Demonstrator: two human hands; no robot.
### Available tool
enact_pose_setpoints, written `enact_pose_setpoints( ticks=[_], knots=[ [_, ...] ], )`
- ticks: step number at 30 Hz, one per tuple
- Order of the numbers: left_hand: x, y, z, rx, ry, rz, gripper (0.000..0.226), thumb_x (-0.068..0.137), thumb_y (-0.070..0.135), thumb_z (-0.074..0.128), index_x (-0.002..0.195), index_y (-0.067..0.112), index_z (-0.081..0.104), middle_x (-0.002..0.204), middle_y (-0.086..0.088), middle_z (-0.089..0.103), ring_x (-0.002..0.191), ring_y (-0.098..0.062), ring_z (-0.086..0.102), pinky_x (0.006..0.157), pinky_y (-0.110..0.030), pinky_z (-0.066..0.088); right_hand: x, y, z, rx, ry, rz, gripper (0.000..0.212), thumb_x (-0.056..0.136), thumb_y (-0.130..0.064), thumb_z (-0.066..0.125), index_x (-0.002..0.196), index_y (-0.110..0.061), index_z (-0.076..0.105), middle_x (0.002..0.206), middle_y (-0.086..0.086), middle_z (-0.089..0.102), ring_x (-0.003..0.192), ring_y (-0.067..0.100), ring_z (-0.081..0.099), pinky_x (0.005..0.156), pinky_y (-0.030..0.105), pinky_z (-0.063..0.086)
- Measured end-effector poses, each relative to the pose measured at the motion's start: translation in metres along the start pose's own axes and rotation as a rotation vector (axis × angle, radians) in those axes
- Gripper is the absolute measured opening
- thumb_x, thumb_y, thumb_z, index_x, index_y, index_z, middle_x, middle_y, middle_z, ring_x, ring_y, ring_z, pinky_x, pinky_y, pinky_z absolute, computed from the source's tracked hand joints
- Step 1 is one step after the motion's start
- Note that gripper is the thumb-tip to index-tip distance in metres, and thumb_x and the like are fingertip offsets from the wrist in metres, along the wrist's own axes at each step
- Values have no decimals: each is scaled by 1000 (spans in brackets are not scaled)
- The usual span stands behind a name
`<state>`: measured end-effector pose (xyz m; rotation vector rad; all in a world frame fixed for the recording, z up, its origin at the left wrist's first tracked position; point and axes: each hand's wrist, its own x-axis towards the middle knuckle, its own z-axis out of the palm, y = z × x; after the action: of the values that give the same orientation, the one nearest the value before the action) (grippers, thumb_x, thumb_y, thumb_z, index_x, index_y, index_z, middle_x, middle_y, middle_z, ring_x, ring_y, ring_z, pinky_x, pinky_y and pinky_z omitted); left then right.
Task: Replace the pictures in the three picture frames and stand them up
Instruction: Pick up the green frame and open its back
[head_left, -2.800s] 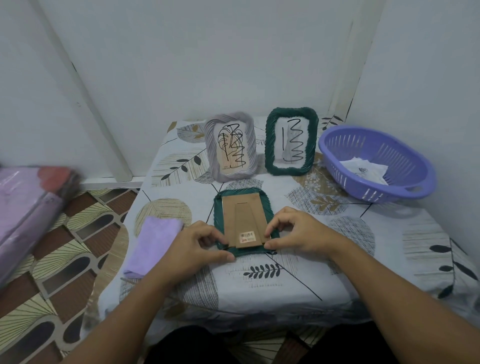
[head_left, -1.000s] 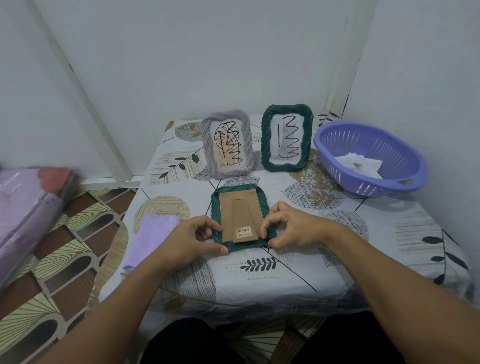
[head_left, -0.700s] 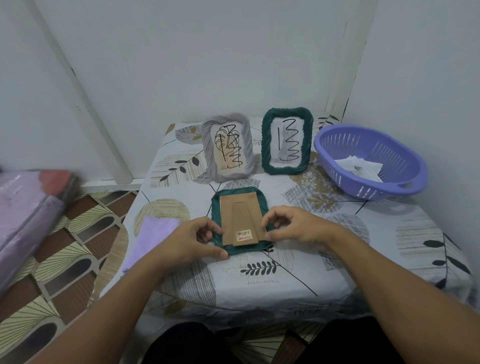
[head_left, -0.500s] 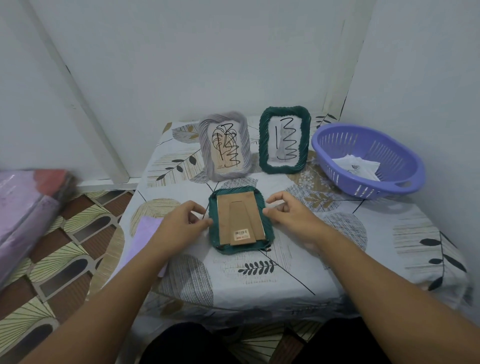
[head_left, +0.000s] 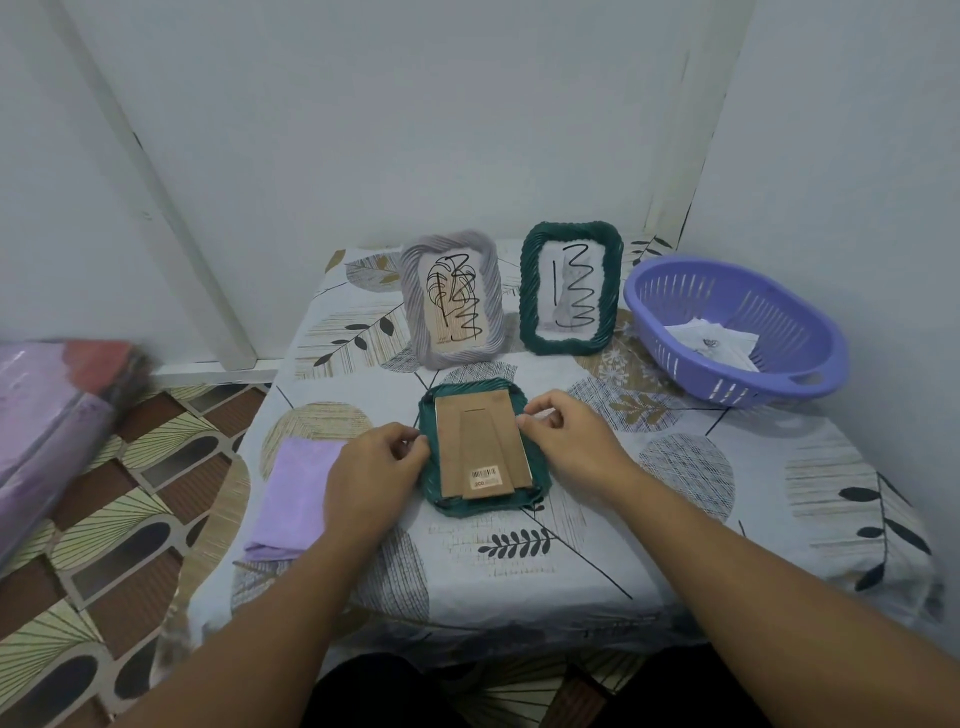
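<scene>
A dark green woven frame (head_left: 479, 506) lies face down in the middle of the table, its brown cardboard back (head_left: 480, 444) and folded stand showing. My left hand (head_left: 371, 470) pinches the frame's left edge. My right hand (head_left: 563, 436) pinches its right edge near the top corner of the backing. Behind it a grey frame (head_left: 453, 299) and a second green frame (head_left: 571, 288) stand upright, each holding a picture with black scribbles.
A purple plastic basket (head_left: 737, 384) with white papers in it sits at the back right by the wall. A folded lilac cloth (head_left: 291, 499) lies at the table's left edge. A wrapped purple bundle (head_left: 47, 415) is on the left, over the patterned floor.
Both hands slid from the frame's near bottom corners up along its sides to the middle and upper edges. The frame stayed flat on the table.
</scene>
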<state>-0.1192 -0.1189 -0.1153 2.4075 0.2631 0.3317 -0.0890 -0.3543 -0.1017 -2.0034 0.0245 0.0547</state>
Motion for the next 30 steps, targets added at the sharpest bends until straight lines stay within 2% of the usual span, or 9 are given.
enact_pose_setpoints(
  ticks=[2, 4, 8, 11, 13, 16, 21, 27, 30],
  knots=[
    [1, -1, 0, -17, 10, -15, 17, 90, 44, 64, 90, 32, 76, 75, 14, 69, 77, -6, 64, 69, -31, 53, 3, -14, 7, -231, 50, -77, 15, 92, -48, 63, 95, -33, 63, 76, -13, 62, 75, 9, 59, 85, 46, 51],
    [1, -1, 0, -29, 20, -30, 16, 89, 42, 65, 88, 30, 75, 73, 14, 69, 74, -3, 62, 67, -30, 52, 3, -31, 15, -388, 15, -135, 23, 92, -56, 57, 103, -36, 60, 86, -13, 65, 86, 12, 62, 93, 48, 49],
    [0, -1, 0, -31, 18, -42, 15, 89, 41, 65, 86, 30, 75, 71, 14, 67, 71, -1, 61, 64, -28, 49, 2, -53, 34, -624, -140, -113, 55, 88, -69, 54, 123, -28, 51, 118, -4, 65, 108, 21, 61, 95, 44, 49],
    [0, -1, 0, -37, 16, -43, 15, 89, 41, 65, 86, 30, 75, 71, 14, 67, 72, -1, 61, 63, -29, 49, 2, -58, 43, -734, -157, -113, 66, 81, -74, 59, 122, -24, 46, 120, 0, 61, 109, 25, 61, 92, 42, 50],
    [0, -1, -1, -39, 18, -42, 14, 89, 40, 65, 86, 29, 74, 71, 14, 67, 72, -1, 60, 63, -28, 48, 3, -58, 47, -775, -149, -98, 67, 79, -69, 64, 123, -23, 45, 120, 2, 60, 110, 27, 60, 91, 42, 51],
    [0, -1, -1, -30, 17, -42, 15, 89, 41, 65, 86, 30, 74, 71, 14, 67, 72, 0, 60, 63, -28, 49, 3, -58, 50, -778, -132, -59, 64, 76, -60, 68, 122, -22, 44, 118, 4, 61, 107, 30, 61, 89, 41, 52],
    [1, -2, 0, -34, 22, -42, 15, 88, 41, 65, 87, 29, 74, 72, 14, 68, 73, -2, 61, 66, -30, 51, 4, -55, 50, -633, -55, -26, 69, 66, -62, 68, 118, -23, 43, 106, 3, 60, 96, 29, 62, 77, 37, 51],
    [-2, 0, -3, -154, 43, -34, 15, 92, 43, 65, 104, 33, 65, 76, 10, 65, 74, -5, 61, 67, -32, 49, 2, -54, 46, -550, -37, -57, 73, 63, -65, 62, 123, -26, 48, 106, 0, 62, 94, 24, 62, 81, 40, 56],
    [1, 1, -7, -264, 35, 6, 10, 96, 43, 63, 95, 35, 69, 79, 10, 68, 75, -7, 62, 68, -33, 50, 2, -58, 42, -525, -25, -87, 69, 65, -66, 59, 121, -27, 49, 105, -2, 63, 93, 22, 62, 79, 38, 55]
  ],
)
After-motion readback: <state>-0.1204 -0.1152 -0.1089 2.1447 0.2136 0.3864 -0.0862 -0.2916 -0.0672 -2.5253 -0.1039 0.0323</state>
